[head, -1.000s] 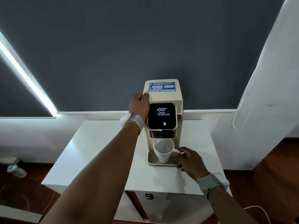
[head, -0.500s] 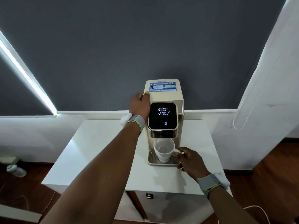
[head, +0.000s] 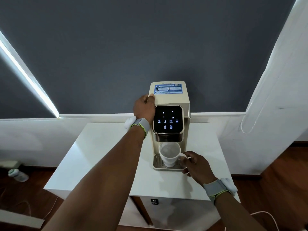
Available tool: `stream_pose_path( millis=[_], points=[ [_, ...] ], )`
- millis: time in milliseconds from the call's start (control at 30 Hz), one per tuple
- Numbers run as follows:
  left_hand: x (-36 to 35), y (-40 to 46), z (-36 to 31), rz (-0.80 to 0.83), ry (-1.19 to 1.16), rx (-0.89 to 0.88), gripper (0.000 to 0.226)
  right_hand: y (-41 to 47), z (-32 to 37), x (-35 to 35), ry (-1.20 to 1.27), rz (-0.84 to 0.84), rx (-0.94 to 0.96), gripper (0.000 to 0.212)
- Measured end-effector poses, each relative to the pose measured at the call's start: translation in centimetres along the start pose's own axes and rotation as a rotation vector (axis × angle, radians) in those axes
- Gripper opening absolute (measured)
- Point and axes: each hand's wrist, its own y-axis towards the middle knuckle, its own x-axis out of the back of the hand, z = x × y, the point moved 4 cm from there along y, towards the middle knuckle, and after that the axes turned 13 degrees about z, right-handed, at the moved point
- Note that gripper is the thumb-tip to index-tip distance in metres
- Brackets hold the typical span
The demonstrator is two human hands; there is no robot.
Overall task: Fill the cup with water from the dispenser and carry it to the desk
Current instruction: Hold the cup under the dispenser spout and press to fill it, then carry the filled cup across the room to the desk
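Head view: dispenser point(head: 171, 100) label unreadable; left hand point(head: 144, 107) steadies its side, right hand point(head: 197, 165) grips cup point(head: 169, 154) handle.

A dark grey roller blind point(head: 150, 47) covers the upper wall. A narrow strip of daylight point(head: 28, 77) runs diagonally along its left edge. Below the blind, a white sill point(head: 100, 115) runs across a white lower wall point(head: 33, 139). A white curtain point(head: 283, 97) with a looped cord point(head: 250, 127) hangs at the right. A white table point(head: 100, 155) stands against the wall. The floor point(head: 283, 189) is dark reddish wood. A small bottle point(head: 17, 175) lies on the floor at the left, and a white cable point(head: 266, 214) lies at the lower right.
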Motion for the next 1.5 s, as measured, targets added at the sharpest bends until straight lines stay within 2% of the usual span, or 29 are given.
stream_pose_path(
  millis=[700,1233,1500],
  points=[
    [0.0,-0.2,0.0,0.007,-0.034,-0.01,0.03,0.0,0.0,-0.1,0.07,-0.002,-0.019,0.01],
    [0.0,0.4,-0.1,0.002,-0.001,-0.021,0.029,0.0,0.3,-0.5,0.408,-0.015,-0.109,0.025],
    [0.0,0.4,0.1,0.003,0.022,-0.031,0.03,-0.5,0.8,-2.2,0.489,0.085,-0.068,0.025]
  ],
)
